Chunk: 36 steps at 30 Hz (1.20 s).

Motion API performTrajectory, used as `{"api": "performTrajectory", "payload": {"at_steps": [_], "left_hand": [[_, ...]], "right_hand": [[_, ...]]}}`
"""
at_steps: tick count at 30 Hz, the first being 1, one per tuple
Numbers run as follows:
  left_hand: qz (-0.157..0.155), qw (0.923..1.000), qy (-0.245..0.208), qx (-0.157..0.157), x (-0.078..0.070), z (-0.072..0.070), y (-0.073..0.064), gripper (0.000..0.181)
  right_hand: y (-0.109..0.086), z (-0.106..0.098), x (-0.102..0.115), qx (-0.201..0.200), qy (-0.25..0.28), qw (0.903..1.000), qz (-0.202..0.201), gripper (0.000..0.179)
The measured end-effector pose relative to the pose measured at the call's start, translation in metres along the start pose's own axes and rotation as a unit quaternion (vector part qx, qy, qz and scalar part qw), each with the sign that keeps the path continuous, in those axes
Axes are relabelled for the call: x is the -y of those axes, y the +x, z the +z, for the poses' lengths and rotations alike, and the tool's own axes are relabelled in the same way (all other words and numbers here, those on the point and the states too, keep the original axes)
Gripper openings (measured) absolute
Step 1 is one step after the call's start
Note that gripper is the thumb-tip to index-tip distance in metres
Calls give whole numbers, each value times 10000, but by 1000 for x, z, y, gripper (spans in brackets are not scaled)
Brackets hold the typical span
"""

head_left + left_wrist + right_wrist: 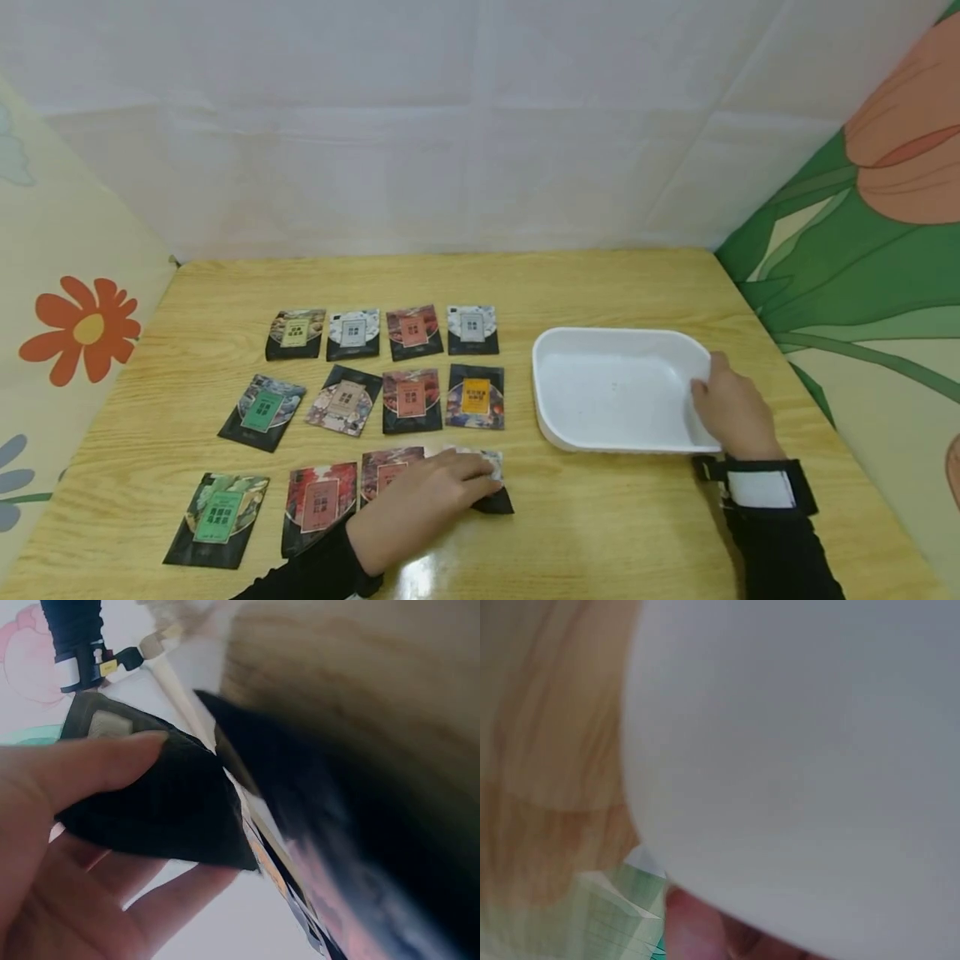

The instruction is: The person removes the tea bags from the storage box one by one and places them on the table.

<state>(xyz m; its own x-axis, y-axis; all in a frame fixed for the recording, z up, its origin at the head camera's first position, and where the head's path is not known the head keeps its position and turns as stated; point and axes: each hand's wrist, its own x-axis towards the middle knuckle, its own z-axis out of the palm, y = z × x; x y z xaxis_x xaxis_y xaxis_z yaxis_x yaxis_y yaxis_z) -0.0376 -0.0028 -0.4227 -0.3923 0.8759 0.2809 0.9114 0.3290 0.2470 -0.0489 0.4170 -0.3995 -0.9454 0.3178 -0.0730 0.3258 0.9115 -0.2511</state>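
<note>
My left hand (423,500) pinches a small tea sachet (493,500) with a black lower end, at the right end of the nearest row. In the left wrist view the thumb lies across the black face of that sachet (172,814), with the other fingers behind it. On the right, my right hand (738,412) grips the right side of a white plastic tub (615,400). The right wrist view is mostly filled by the tub's wall (795,765), with fingertips (694,926) at its edge. Beside the left hand lies a red-patterned sachet (390,467), partly covered by it.
Several more sachets lie in three rough rows left of the tub, among them a green-labelled one (219,517), a red one (321,504) and an orange-labelled one (476,397). The wooden table (600,525) meets a white cloth backdrop (450,167) behind and flowered panels at both sides.
</note>
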Motion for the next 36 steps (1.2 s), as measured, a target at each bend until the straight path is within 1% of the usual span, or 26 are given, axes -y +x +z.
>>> {"api": "performTrajectory", "payload": {"at_steps": [3,6,8,16,21,25,28,30,33,36], "left_hand": [[93,9991,178,374,1,2,-2,39],[169,9974,294,628,2,3,-4,42],[185,9966,303,742,2,2,-5,42],[160,9961,291,814,2,3,-7,47],[164,9956,261,890,3,4,-11,46],[123,9952,59,973,4,3,-13,47],[38,9940,-105,1084,4,1,-15,49],[7,9936,-83,1125,3,1,-15,50],[11,9939,60,1100,1,1,-15,48],[25,9939,194,1084,-1,2,-15,46]], "right_hand": [[0,1,0,11,2,10000,22,54],[0,1,1,30,10,10000,46,54],[-1,1,1,35,15,10000,62,55],[-2,2,1,-5,40,10000,38,54],[-2,1,2,-44,41,10000,-3,54],[-1,0,2,-58,25,10000,-56,54],[-1,-1,2,-32,22,10000,-67,53],[-1,-1,2,-17,3,10000,-60,54],[-2,-3,3,43,-21,10000,-43,55],[-2,-5,1,182,-27,9998,-23,59]]}}
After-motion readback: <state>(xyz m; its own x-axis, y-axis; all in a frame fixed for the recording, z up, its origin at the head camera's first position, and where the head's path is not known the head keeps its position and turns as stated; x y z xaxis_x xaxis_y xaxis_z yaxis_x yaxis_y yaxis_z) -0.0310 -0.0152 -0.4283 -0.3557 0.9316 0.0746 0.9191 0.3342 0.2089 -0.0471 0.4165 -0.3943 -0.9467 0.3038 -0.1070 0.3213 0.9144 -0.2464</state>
